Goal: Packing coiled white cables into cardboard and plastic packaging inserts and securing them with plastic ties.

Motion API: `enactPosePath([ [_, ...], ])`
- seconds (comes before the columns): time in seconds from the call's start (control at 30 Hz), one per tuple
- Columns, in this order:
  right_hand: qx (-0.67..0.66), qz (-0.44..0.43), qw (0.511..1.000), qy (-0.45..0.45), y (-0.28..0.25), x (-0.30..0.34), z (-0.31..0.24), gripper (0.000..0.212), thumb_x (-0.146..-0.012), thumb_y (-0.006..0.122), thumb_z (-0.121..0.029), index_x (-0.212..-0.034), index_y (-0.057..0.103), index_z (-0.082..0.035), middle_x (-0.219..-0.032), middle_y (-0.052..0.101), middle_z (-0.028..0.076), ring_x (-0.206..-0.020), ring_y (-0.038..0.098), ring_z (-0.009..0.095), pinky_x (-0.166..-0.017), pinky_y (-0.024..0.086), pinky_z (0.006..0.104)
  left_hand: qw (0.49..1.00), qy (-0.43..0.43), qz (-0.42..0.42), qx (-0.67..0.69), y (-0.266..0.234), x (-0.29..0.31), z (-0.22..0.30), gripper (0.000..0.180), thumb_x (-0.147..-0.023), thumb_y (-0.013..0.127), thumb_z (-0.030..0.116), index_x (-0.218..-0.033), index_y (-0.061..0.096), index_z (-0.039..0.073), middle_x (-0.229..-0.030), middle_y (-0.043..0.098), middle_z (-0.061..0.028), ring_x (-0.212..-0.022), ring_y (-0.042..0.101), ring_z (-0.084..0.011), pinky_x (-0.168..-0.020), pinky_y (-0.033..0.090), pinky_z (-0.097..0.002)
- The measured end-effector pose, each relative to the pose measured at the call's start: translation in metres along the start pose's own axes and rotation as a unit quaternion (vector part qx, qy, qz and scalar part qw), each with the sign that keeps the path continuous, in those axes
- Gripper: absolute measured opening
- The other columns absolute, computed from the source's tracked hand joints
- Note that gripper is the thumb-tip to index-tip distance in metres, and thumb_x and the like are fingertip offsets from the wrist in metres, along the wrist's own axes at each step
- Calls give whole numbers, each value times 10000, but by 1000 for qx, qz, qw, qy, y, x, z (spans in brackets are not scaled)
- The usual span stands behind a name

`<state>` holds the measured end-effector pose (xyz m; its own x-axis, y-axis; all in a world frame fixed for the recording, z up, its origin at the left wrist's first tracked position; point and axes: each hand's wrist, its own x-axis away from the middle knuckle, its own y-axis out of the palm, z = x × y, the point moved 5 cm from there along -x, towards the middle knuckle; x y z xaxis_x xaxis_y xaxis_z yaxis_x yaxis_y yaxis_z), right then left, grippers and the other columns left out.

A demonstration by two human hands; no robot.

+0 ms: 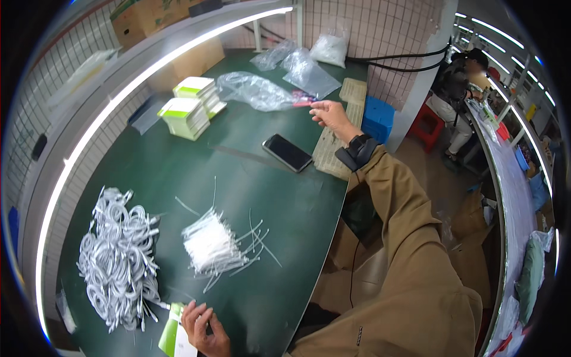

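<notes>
My right hand (331, 116) reaches to the far side of the table. Its thumb and fingers pinch at the end of a small red-and-purple thing (302, 99), too small to name, beside a crumpled clear plastic bag (256, 91). At the near edge, my left hand (205, 329) has its fingers curled over a green-and-white flat box (172, 334), partly hidden by them. Just beyond it lies a heap of coiled grey-white cables (119, 259). Right of that heap is a pile of white cable ties (215, 245), some strewn loose.
A dark phone (287, 153) lies on the green table (238, 184). Stacks of green-and-white boxes (185, 118) stand farther back. More clear bags (309, 72), a blue stool (377, 118) and a beige strip (334, 152) are near the right edge. A person sits across the aisle.
</notes>
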<state>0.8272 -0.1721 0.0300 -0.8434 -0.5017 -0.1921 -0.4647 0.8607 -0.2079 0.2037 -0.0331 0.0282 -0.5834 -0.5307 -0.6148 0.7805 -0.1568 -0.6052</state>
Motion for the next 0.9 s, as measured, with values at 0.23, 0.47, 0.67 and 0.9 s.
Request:
enactPosePath([
  [0.23,68,-209,973,-75,91,83,-78,240,-971,659,-119,-1170,712,5,-981,757,61,-794,680,77,-613,520,220,999,10,0,49,2,-11,24,214,-782,738,-77,-953,721,49,-1052,711,-102,-1146,648,-353,-1047,475,-499],
  [0.47,94,-368,904,-197,221,188,-105,238,-921,696,-90,-1133,722,15,-933,765,107,-831,716,161,-753,568,302,998,50,7,36,-22,20,26,239,-753,768,-69,-944,746,72,-1028,721,-75,-1124,665,-318,-1003,511,-460],
  [0.67,129,-395,871,-261,264,213,-135,259,-893,695,-108,-1115,720,22,-929,754,178,-823,732,250,-783,569,340,997,49,-25,54,-39,42,15,250,-750,781,-55,-958,758,81,-1023,727,-79,-1100,680,-305,-943,545,-413],
  [0.9,158,-425,851,-266,296,221,-167,246,-922,699,-104,-1135,726,15,-977,764,152,-877,726,212,-813,561,322,991,28,-37,123,-54,56,2,238,-757,769,-80,-949,744,60,-1006,732,-94,-1011,708,-298,-878,574,-384],
])
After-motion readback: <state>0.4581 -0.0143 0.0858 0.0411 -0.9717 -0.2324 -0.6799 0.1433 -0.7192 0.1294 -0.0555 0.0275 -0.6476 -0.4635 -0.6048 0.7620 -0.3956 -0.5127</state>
